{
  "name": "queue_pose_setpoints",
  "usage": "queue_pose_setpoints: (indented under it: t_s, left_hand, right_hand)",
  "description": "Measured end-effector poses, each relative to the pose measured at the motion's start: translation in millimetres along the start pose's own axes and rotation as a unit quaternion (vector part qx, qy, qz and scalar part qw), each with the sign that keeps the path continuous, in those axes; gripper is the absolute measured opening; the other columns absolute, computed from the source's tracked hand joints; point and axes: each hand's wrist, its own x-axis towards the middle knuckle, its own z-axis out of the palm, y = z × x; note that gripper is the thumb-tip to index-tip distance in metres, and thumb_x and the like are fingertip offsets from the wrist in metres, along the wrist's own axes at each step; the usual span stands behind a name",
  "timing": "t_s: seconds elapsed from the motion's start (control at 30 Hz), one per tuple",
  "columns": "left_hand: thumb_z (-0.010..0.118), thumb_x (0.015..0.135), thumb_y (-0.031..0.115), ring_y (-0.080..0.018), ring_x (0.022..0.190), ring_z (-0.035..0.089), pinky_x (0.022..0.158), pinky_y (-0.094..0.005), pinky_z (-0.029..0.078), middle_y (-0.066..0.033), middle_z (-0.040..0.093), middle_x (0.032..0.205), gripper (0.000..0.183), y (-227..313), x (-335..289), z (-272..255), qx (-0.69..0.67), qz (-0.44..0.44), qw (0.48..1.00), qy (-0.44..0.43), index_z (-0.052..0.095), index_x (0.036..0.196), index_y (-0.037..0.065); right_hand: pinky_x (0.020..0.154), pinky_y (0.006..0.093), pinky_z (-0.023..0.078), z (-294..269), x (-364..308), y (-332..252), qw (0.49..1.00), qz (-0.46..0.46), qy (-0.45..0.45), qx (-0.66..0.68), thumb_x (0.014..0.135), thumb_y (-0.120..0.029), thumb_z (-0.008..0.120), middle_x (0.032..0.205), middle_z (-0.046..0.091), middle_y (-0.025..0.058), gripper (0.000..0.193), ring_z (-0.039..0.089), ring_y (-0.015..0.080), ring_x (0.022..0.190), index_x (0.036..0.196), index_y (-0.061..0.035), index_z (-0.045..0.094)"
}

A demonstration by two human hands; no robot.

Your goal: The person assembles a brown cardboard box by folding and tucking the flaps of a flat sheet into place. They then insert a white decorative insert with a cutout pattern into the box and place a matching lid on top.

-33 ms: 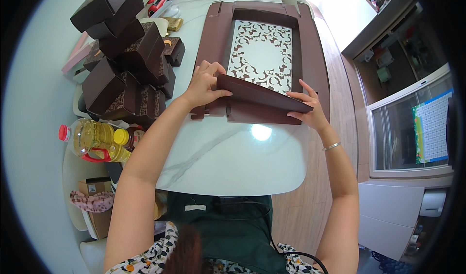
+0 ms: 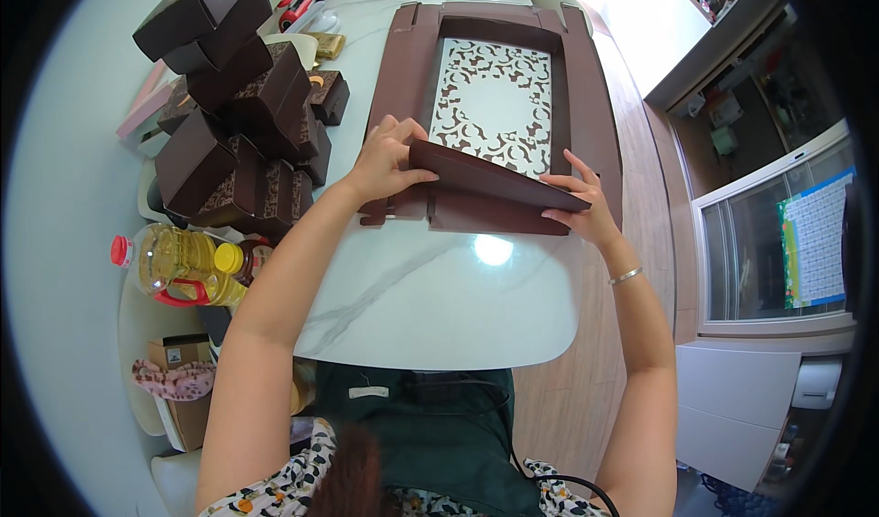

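Brown carton (image 2: pixel 586 87), flap (image 2: pixel 494 176) pinched at both ends

The carton lies open on the white, grey-veined surface (image 2: pixel 439 315), between twelve and one o'clock, framing a white panel (image 2: pixel 492 105) with scroll patterning. The flap, along the carton's six-o'clock side, is raised and tilted. The left hand (image 2: pixel 380 162) has a narrow grip on its nine-o'clock end, thumb on the near face. The right hand (image 2: pixel 591 207) also keeps a narrow grip, holding the three-o'clock end between fingers and thumb; a bracelet (image 2: pixel 626 276) circles that wrist. Dark boxes (image 2: pixel 192 164) are piled at ten o'clock; an oil bottle (image 2: pixel 174 265) stands at nine.
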Motion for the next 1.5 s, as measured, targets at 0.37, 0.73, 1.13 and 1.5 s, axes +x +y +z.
queue_pose_setpoints:
  t_s: [0.37,0.73,1.13,1.5]
  left_hand:
    - [0.071,0.085,0.006,-0.0001,0.066,0.048,0.056,-0.0192,0.039,0.0070,0.065,0.085,0.023,-3.2,-10.4,14.0,-0.402,-0.273,0.871,-0.071,0.069,0.108,0.006]
    - [0.070,0.086,0.005,0.0000,0.064,0.044,0.056,-0.0197,0.039,0.0097,0.055,0.075,0.011,-6.5,-13.2,15.7,-0.372,-0.221,0.895,-0.109,0.063,0.094,0.007]
    - [0.069,0.088,0.006,-0.0001,0.067,0.049,0.055,-0.0195,0.043,0.0084,0.056,0.079,0.012,-1.5,-9.6,11.4,-0.326,-0.209,0.914,-0.122,0.064,0.099,0.004]
    - [0.075,0.083,0.012,-0.0042,0.070,0.055,0.063,-0.0226,0.047,0.0035,0.065,0.085,0.020,3.3,-11.6,14.2,-0.305,-0.196,0.928,-0.089,0.066,0.098,0.002]
  right_hand:
    - [0.112,0.0617,0.011,10.8,3.2,-9.5,0.992,0.066,0.031,0.099,0.075,-0.013,0.078,0.092,0.070,-0.0005,0.018,0.041,0.0260,0.133,0.092,-0.0102,0.073]
    - [0.112,0.0602,0.009,5.2,0.3,-9.9,0.999,0.009,-0.049,0.009,0.075,-0.010,0.076,0.107,0.070,-0.0070,0.024,0.037,0.0278,0.137,0.095,-0.0228,0.075]
    - [0.109,0.0458,0.031,2.1,9.8,-10.3,0.991,0.071,-0.062,0.100,0.074,-0.004,0.076,0.098,0.066,-0.0005,0.015,0.042,0.0293,0.129,0.085,-0.0088,0.066]
    - [0.111,0.0459,0.028,8.2,5.9,-4.5,0.984,-0.001,0.001,0.178,0.071,0.005,0.074,0.122,0.065,0.0030,0.018,0.033,0.0320,0.138,0.078,-0.0069,0.063]
